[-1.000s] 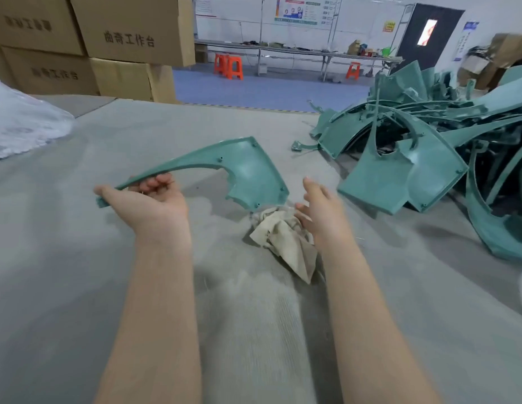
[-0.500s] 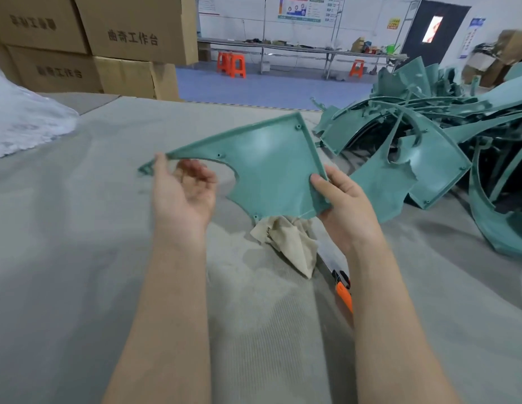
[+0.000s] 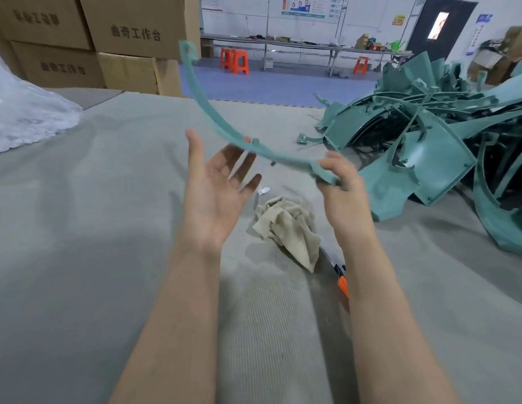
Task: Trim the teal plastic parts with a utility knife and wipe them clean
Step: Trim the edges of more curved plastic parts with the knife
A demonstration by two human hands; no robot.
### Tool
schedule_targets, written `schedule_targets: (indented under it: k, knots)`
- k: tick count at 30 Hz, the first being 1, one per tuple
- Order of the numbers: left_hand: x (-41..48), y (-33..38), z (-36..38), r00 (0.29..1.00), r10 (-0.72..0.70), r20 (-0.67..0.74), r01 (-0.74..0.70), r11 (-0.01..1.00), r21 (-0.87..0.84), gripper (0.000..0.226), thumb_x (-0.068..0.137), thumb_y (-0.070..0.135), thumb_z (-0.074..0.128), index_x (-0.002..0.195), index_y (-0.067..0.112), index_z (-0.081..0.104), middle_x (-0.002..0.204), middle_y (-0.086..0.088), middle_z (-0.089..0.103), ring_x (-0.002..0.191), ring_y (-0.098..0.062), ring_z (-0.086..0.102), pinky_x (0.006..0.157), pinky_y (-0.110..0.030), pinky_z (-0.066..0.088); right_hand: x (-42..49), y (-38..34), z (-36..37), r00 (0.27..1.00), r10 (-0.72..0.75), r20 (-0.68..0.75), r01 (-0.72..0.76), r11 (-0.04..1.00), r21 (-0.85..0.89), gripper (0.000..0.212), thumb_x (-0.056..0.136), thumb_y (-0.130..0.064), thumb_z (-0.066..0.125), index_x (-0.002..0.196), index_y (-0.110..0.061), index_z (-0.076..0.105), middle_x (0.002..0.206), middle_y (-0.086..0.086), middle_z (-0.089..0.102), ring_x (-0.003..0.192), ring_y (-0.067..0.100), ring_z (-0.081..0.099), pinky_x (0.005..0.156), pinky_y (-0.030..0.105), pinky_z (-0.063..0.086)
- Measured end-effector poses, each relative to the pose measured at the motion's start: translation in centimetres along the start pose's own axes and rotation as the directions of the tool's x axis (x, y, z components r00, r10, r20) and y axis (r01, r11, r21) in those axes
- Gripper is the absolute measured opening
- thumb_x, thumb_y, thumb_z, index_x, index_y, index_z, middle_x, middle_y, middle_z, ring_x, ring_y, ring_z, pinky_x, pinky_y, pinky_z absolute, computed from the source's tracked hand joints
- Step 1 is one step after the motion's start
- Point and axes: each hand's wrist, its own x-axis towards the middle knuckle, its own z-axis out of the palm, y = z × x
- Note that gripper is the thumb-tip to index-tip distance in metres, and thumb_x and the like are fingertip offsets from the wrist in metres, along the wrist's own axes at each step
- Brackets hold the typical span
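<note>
Head cam: L hand (image 3: 216,188) palm-up, grip apart; R hand (image 3: 345,191) raised, grip clamped on teal part (image 3: 210,112).

The teal part (image 3: 225,126) has turned edge-on; the left hand (image 3: 216,185) has let go and opened, leaving the right hand (image 3: 341,185) pinching its end.

**Stuff you can't really make out**

Utility knife (image 3: 342,285) is mostly behind the right forearm (image 3: 379,310), below the right hand (image 3: 342,196); only an orange bit shows. Teal part (image 3: 209,112) has its end buried in that hand's grip. Pile of teal parts (image 3: 434,153) to its right runs off frame.
</note>
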Motion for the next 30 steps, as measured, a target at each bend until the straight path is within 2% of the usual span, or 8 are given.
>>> schedule_targets:
  k: [4,7,11,15,18,21,27,30]
  knots:
    - [0.1,-0.3,-0.1,0.998,-0.022,-0.051,0.025,0.998,0.059,0.040,0.095,0.046,0.050,0.107,0.010,0.060,0.107,-0.006,0.073,0.098,-0.017,0.069,0.078,-0.037,0.058,0.1,1.0,-0.6,0.993,-0.035,-0.112,0.014,0.983,-0.183,0.059,0.083,0.021,0.047,0.116,-0.026,0.062,0.155,0.008,0.019,0.140,0.010,0.024,0.093,-0.006,0.021]
    - [0.5,-0.8,0.0,0.991,0.016,-0.132,-0.002,0.995,0.105,0.019,0.103,0.021,0.042,0.105,0.010,0.058,0.102,-0.008,0.074,0.091,-0.017,0.070,0.068,-0.032,0.057,0.2,1.3,-0.7,0.997,-0.031,-0.075,0.013,0.973,-0.230,0.066,0.085,0.020,0.041,0.138,-0.020,0.049,0.146,0.009,0.040,0.129,0.014,0.042,0.108,0.016,0.033]
    - [0.7,-0.7,-1.1,0.967,0.131,-0.218,-0.082,0.972,0.221,0.026,0.105,0.028,0.033,0.112,0.015,0.055,0.082,0.000,0.074,0.081,-0.013,0.070,0.066,-0.027,0.055,0.3,0.8,-1.7,0.938,0.280,-0.206,-0.217,0.935,0.281,0.041,0.100,0.001,0.038,0.134,-0.019,0.050,0.129,0.004,0.059,0.096,0.010,0.063,0.086,0.027,0.054]
    - [0.5,-0.6,-1.4,0.980,0.090,-0.178,-0.065,0.988,0.143,0.031,0.104,0.034,0.035,0.112,0.015,0.058,0.062,0.000,0.064,0.066,-0.015,0.066,0.067,-0.028,0.055,0.0,0.2,-2.6,0.881,0.442,0.170,-0.474,0.826,0.306,0.034,0.100,-0.040,0.047,0.115,-0.014,0.064,0.099,0.000,0.076,0.087,0.015,0.072,0.074,0.030,0.058]
    - [0.1,-0.5,-1.1,0.996,-0.066,-0.059,0.070,0.996,0.062,0.030,0.103,0.034,0.039,0.112,0.014,0.060,0.057,-0.001,0.059,0.062,-0.015,0.066,0.058,-0.024,0.055,-1.0,-0.8,-2.0,0.784,0.376,0.494,-0.520,0.832,0.193,0.028,0.094,-0.033,0.054,0.096,-0.011,0.071,0.080,0.003,0.076,0.068,0.012,0.072,0.058,0.021,0.057]
    - [-0.1,-0.9,-0.7,0.984,-0.174,-0.024,0.175,0.983,0.060,0.037,0.100,0.040,0.041,0.113,0.011,0.061,0.061,-0.004,0.061,0.060,-0.017,0.066,0.056,-0.025,0.055,-1.5,-1.5,-1.4,0.739,0.321,0.592,-0.533,0.816,0.223,0.020,0.084,-0.023,0.062,0.089,-0.007,0.074,0.079,0.010,0.074,0.063,0.015,0.070,0.059,0.024,0.058]
    - [0.1,-1.4,-1.0,0.980,-0.194,0.048,0.198,0.972,-0.127,0.069,0.082,0.074,0.041,0.100,0.011,0.064,0.091,-0.006,0.069,0.083,-0.022,0.069,0.074,-0.032,0.055,-0.5,-1.3,1.0,0.935,0.353,0.042,-0.326,0.805,0.496,0.015,0.099,-0.013,0.053,0.092,-0.009,0.065,0.084,0.004,0.071,0.075,0.016,0.067,0.072,0.030,0.056]
    - [-0.3,-1.8,-0.5,0.952,-0.197,0.234,0.207,0.978,-0.019,0.076,0.080,0.072,0.041,0.125,0.012,0.057,0.127,-0.010,0.063,0.116,-0.028,0.061,0.093,-0.041,0.052,-0.5,-1.0,1.7,0.943,0.320,-0.093,-0.271,0.899,0.345,0.006,0.099,-0.014,0.053,0.098,-0.012,0.058,0.086,0.001,0.067,0.073,0.012,0.061,0.060,0.021,0.052]
